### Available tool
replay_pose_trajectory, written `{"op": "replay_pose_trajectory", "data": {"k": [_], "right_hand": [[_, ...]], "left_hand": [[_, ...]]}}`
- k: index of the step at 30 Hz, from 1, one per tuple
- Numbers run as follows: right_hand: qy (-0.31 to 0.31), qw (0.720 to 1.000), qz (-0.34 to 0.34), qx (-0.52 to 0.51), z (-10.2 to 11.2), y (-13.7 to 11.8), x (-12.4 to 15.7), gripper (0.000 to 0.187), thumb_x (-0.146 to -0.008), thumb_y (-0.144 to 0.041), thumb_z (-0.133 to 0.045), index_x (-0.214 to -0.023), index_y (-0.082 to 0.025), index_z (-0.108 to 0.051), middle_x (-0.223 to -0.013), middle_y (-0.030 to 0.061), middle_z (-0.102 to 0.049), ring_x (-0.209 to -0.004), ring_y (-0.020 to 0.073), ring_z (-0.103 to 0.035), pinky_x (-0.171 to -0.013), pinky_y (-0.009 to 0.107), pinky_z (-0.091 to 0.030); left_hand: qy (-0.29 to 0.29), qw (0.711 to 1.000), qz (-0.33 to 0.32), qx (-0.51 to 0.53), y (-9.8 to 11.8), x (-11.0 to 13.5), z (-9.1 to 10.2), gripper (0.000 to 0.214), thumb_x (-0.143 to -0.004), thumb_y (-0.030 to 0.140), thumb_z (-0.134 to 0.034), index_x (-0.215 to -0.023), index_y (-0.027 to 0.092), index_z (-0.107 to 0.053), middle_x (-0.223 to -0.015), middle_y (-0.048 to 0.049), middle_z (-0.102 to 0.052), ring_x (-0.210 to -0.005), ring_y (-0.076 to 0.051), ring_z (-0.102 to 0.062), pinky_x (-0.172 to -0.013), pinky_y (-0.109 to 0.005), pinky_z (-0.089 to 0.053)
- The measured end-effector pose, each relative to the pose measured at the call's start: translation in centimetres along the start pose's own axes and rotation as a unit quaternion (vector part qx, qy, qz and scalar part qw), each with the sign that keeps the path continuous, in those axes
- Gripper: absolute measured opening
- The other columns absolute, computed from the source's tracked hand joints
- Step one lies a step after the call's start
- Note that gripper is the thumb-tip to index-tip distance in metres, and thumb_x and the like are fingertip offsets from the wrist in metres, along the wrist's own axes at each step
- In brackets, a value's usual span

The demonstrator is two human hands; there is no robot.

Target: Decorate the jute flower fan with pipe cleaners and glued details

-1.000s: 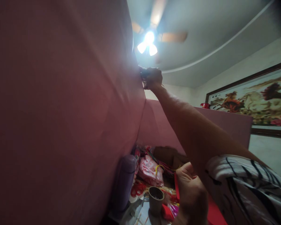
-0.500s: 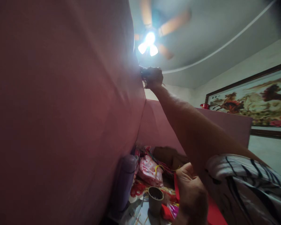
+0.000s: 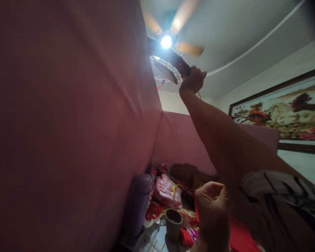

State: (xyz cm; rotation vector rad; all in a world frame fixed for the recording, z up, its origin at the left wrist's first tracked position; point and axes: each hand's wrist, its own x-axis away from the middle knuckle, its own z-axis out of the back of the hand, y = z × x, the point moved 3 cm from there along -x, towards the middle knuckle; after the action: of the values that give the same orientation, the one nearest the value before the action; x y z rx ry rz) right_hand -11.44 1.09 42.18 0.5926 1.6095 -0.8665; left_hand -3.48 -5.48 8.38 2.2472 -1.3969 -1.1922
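Note:
My right hand [image 3: 194,80] is raised high, its fingers closed on the end of a dark object with a shiny, pleated, see-through edge [image 3: 177,56]. That object's kind is unclear; its far part goes behind the pink wall's edge. A purple bead on a red string [image 3: 163,81] hangs below it. Low in the view, my left hand [image 3: 212,199] has its fingers curled together in a pinch; whatever is between them cannot be made out. Red sheet material [image 3: 241,234] shows behind and beside this hand. A grey cup [image 3: 173,224] stands to its left.
A pink wall [image 3: 81,122] fills the left side. Beside it stands a purple bottle [image 3: 140,203]. A pink patterned cloth bag [image 3: 168,190] and red pieces [image 3: 186,238] lie near the cup. Overhead a ceiling fan [image 3: 190,49] spins; a framed horse picture [image 3: 278,112] hangs right.
My right hand has moved right and slightly up, drawing more of the dark object out from behind the wall's edge. My left hand has turned a little and stays low.

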Motion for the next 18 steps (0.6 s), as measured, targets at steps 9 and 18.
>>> {"op": "replay_pose_trajectory", "data": {"k": [9, 18], "right_hand": [[0.028, 0.997, -0.042, 0.055, 2.2, 11.3, -0.3, 0.027, -0.089, -0.02, -0.042, -0.109, -0.01, -0.057, -0.107, 0.0159, -0.059, -0.104, 0.0238, -0.041, -0.076, 0.035, -0.032], [-0.12, 0.99, -0.014, 0.078, 8.5, 20.4, 3.3, 0.037, -0.071, -0.037, -0.061, -0.101, -0.017, -0.067, -0.088, 0.0112, -0.068, -0.081, 0.0233, -0.059, -0.066, 0.032, -0.04]], "left_hand": [[0.001, 0.999, -0.017, -0.034, -0.4, -3.2, 3.0, 0.033, -0.062, 0.047, -0.072, -0.061, 0.014, -0.066, -0.05, -0.0046, -0.063, -0.049, -0.012, -0.054, -0.053, -0.024, -0.04], [0.083, 0.992, -0.063, -0.074, -0.5, -5.3, 5.0, 0.02, -0.064, 0.032, -0.07, -0.067, 0.013, -0.065, -0.057, -0.0037, -0.066, -0.056, -0.012, -0.058, -0.057, -0.022, -0.042]]}}
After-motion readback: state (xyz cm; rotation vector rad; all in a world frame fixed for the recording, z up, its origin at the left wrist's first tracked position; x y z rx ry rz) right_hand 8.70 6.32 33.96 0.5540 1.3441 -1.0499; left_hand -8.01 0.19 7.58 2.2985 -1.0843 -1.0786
